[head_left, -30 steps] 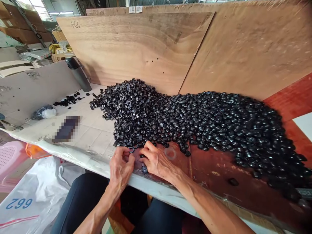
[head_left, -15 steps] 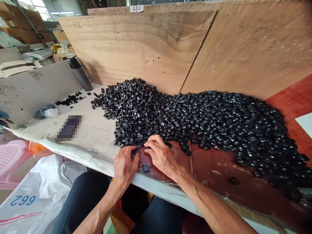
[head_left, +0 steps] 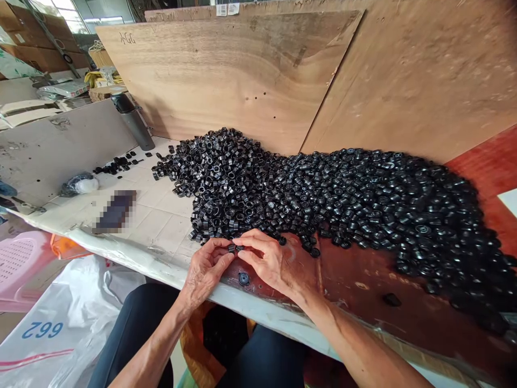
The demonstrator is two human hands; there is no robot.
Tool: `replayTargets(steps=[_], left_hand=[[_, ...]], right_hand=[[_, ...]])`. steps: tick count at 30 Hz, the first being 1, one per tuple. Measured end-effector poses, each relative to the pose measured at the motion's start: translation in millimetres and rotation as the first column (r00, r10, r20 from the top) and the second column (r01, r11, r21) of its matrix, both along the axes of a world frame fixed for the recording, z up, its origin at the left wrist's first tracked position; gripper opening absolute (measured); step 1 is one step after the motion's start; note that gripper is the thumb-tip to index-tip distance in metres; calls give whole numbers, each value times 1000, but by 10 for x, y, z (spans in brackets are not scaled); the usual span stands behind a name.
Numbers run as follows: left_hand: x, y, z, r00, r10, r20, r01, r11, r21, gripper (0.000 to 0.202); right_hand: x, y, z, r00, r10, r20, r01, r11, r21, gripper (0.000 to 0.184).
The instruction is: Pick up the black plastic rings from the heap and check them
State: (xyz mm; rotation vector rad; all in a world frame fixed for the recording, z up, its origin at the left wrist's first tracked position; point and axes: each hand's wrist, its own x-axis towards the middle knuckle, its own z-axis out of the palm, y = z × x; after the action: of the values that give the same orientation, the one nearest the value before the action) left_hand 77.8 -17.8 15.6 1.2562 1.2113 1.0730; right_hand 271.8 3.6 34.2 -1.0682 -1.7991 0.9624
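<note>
My left hand (head_left: 207,268) pinches a small black plastic ring (head_left: 231,248) between thumb and fingers. Against it, my right hand (head_left: 264,260) grips a small black round cap (head_left: 239,248), largely covered by the fingertips. The two parts meet or nearly touch; whether they are joined I cannot tell. Just below the hands a single black cap (head_left: 243,278) lies on the red-brown surface. Behind the fingers rises a heap of black rings (head_left: 218,172), which runs into a wide pile of black caps (head_left: 363,199) on the right.
A dark bottle (head_left: 135,124) stands at the back left, by a plastic-wrapped bundle (head_left: 83,184) and scattered black bits (head_left: 117,164). A blurred dark rectangle (head_left: 115,212) lies nearer. Wooden boards (head_left: 242,70) wall the back. Below left are a pink stool (head_left: 24,264) and white sack (head_left: 76,318).
My hands have come together, and the ring and the cap now meet between my fingertips. Half a second ago they were apart. The view has shifted slightly.
</note>
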Motion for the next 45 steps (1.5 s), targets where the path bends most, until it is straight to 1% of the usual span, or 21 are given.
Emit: replayTargets(steps=[2, 4, 6, 8, 11, 14, 18, 22, 25, 29, 32, 35, 37, 40, 41, 43, 45], left_hand=[[-3, -4, -19, 1000, -6, 12, 6, 1000, 2, 33], [-5, -12, -33, 999, -19, 36, 19, 1000, -5, 33], [-5, -21, -38, 998, -27, 51, 28, 1000, -8, 31], [-3, -31, -39, 999, -23, 44, 23, 1000, 0, 30], [-4, -39, -50, 1000, -15, 2, 15, 999, 29, 29], [-16, -40, -84, 999, -9, -52, 13, 998, 69, 27], [-39, -36, -137, 995, -9, -101, 22, 991, 129, 25], [-38, -38, -135, 991, -34, -127, 51, 990, 134, 25], [-25, -38, -102, 992, -13, -128, 28, 993, 115, 24], [-20, -36, -80, 994, -13, -105, 23, 995, 96, 24], [-26, -42, -88, 995, -19, -100, 30, 993, 111, 24], [-27, -51, -82, 992, -61, -109, 73, 991, 109, 26], [-23, -54, -64, 989, -58, -133, 74, 989, 124, 25], [-16, -55, -41, 990, -9, -139, 30, 989, 147, 23], [-17, -56, -42, 991, -4, -131, 24, 989, 146, 23], [-23, -59, -58, 992, -6, -127, 26, 987, 156, 22], [-33, -65, -81, 985, -14, -170, 51, 975, 215, 21]], right_hand=[[1, -8, 13, 1000, -26, 9, 26, 999, -46, 28], [-2, -18, 22, 999, -37, 28, 39, 996, -85, 22], [-10, -22, 19, 999, -8, 35, 10, 997, -72, 13], [-16, -20, 7, 1000, 14, 23, -14, 999, -30, 10], [-13, -22, 1, 1000, -14, 25, 15, 999, -52, 15], [6, -39, 28, 994, -42, 98, 51, 995, -82, 27], [21, -54, 14, 966, -49, 253, 55, 998, -15, 24], [10, -42, -104, 966, 1, 260, -6, 1000, 21, 18], [10, -39, -159, 965, 40, 260, -61, 995, 75, 22], [24, -41, -150, 959, 61, 276, -102, 985, 137, 31], [31, -45, -111, 940, 55, 336, -104, 986, 131, 28], [25, -48, -92, 923, 52, 381, -105, 987, 120, 27], [13, -46, -115, 941, 43, 337, -98, 984, 147, 26], [-4, -42, -186, 978, 6, 210, -55, 972, 230, 18], [-8, -41, -205, 983, -4, 183, -40, 971, 238, 17], [-12, -39, -221, 986, -21, 167, -13, 979, 201, 12], [-17, -36, -211, 984, -38, 177, 13, 990, 138, 14]])
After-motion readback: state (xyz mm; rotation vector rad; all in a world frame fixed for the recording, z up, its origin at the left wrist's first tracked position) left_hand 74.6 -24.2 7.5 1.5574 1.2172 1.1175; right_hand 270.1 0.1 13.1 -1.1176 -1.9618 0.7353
